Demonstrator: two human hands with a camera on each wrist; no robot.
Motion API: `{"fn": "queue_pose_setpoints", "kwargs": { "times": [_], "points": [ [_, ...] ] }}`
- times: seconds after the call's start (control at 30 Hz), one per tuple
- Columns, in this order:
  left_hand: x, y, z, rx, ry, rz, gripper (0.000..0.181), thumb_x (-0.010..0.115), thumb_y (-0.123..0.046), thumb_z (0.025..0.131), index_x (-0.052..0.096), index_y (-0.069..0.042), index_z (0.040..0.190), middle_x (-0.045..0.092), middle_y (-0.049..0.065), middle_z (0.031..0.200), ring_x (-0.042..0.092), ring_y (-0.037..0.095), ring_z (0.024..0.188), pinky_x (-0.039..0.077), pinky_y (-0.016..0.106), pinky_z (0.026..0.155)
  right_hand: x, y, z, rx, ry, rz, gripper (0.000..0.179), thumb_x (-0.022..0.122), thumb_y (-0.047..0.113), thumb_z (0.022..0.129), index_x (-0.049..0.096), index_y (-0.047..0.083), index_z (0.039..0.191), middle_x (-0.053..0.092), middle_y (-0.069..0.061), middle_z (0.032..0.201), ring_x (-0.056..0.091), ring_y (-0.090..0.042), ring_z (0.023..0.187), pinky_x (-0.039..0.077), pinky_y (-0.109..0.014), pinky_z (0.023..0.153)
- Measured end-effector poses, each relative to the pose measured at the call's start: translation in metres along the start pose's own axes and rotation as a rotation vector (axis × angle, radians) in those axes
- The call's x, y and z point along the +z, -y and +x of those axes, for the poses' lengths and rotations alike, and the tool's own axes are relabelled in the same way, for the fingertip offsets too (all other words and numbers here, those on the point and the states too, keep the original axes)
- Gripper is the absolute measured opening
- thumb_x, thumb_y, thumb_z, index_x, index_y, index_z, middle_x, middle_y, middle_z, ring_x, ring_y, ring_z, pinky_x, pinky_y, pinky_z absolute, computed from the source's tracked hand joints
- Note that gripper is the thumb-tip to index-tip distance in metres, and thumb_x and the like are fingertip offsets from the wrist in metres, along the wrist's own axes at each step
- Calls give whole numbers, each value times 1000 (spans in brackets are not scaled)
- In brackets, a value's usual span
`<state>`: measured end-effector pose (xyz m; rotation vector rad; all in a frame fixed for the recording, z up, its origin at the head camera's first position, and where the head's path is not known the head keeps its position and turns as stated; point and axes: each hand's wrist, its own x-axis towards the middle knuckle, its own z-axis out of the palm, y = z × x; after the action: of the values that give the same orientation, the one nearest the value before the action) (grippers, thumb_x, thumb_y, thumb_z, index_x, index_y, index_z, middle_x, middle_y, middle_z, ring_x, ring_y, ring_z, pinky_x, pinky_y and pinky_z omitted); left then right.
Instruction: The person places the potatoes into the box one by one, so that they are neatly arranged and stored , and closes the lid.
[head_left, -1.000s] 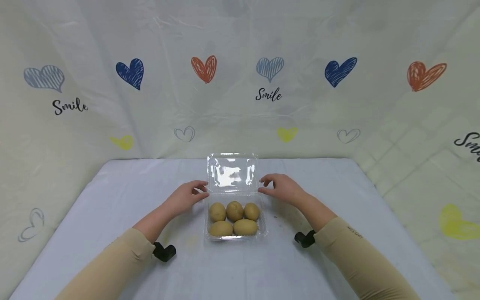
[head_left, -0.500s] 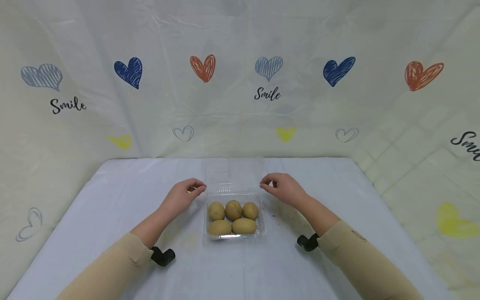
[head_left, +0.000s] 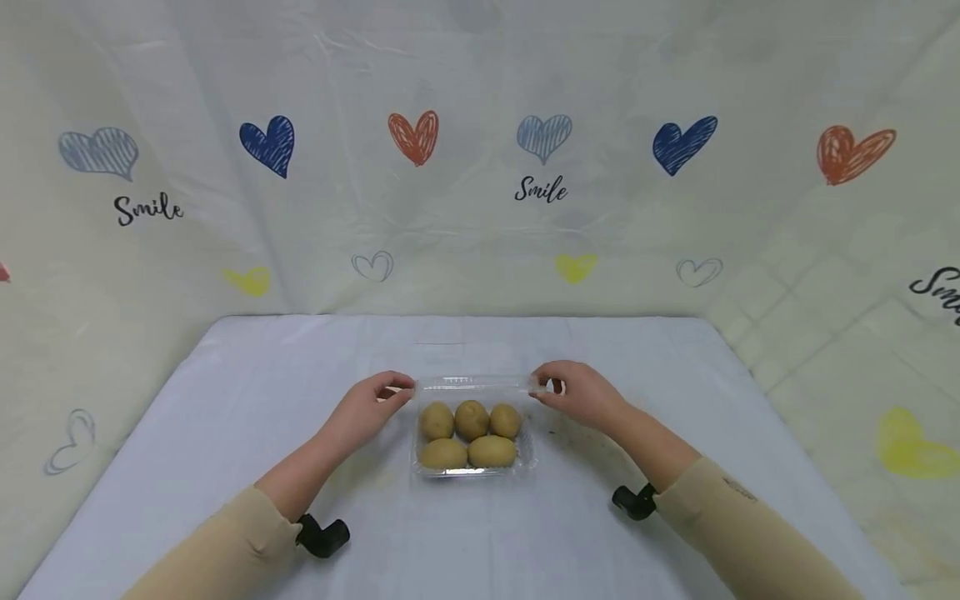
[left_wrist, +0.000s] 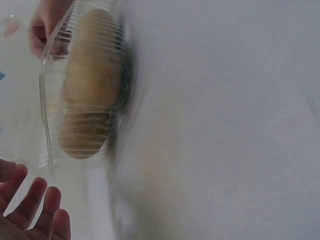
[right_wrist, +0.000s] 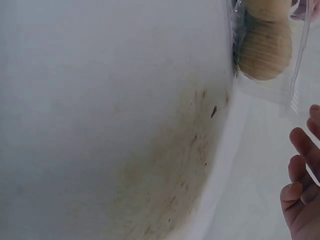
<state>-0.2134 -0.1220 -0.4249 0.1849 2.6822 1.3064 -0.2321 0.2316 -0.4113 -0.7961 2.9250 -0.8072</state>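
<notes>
A clear plastic clamshell box (head_left: 472,473) stands on the table with several potatoes (head_left: 471,421) in it, round ones at the back and oval ones in front. Its clear lid (head_left: 474,382) is seen nearly edge-on as a thin band above the back row. My left hand (head_left: 367,408) pinches the lid's left end between thumb and fingertips. At the right end, my right hand (head_left: 581,396) pinches the lid the same way. Both wrist views show the ribbed box wall with potatoes behind it, and the other fingers of the left hand (left_wrist: 37,212) and right hand (right_wrist: 302,175) loosely bent.
A white cloth (head_left: 465,542) covers the table, with brownish stains (right_wrist: 195,150) right of the box. Behind it hangs a pale backdrop (head_left: 472,225) printed with hearts and "Smile".
The lid has swung from standing upright behind the box to nearly edge-on over its back. Both hands have moved slightly toward the person with it. The potatoes have stayed put.
</notes>
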Motion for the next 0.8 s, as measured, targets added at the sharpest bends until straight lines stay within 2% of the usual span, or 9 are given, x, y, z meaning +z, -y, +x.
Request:
{"fn": "queue_pose_setpoints", "kwargs": {
  "times": [0.1, 0.23, 0.43, 0.63, 0.8],
  "points": [
    [3, 1, -6, -26, 16, -24, 23, 56, -26, 102, 66, -23, 122, 63, -1, 127, 60, 21, 112, 52, 41, 86, 1, -2, -8, -22, 11, 7, 15, 65, 13, 94, 72, 14, 107, 66, 9, 95, 53, -11, 78, 46, -30, 68],
    [5, 1, -17, -54, 39, -83, 26, 54, -31, 103, 64, -26, 127, 61, -2, 131, 60, 21, 111, 51, 40, 86, 1, -2, -17, -22, 42, 31, 18, 61, 16, 98, 71, 17, 112, 65, 12, 94, 52, -10, 77, 47, -28, 67],
    [9, -1, -36, -57, 94, -180, 36, 55, -30, 103, 56, -22, 137, 57, 2, 136, 56, 23, 120, 52, 43, 89, 1, 3, -28, 21, 101, 93, 20, 58, 25, 101, 70, 21, 116, 64, 13, 95, 53, -10, 79, 48, -28, 69],
    [15, -1, -48, -86, 123, -154, 44, 59, -31, 100, 50, -27, 143, 54, 3, 138, 51, 27, 127, 50, 49, 95, 5, 10, -38, 22, 150, 72, 30, 60, 36, 99, 64, 18, 122, 62, 15, 91, 54, -9, 78, 47, -26, 65],
    [18, 2, -54, -75, 145, -151, 50, 61, -27, 100, 45, -28, 147, 54, 4, 137, 52, 27, 126, 47, 52, 97, 8, 17, -46, 44, 192, 76, 42, 65, 36, 96, 57, 15, 131, 62, 14, 93, 55, -8, 77, 48, -25, 65]
  ]
}}
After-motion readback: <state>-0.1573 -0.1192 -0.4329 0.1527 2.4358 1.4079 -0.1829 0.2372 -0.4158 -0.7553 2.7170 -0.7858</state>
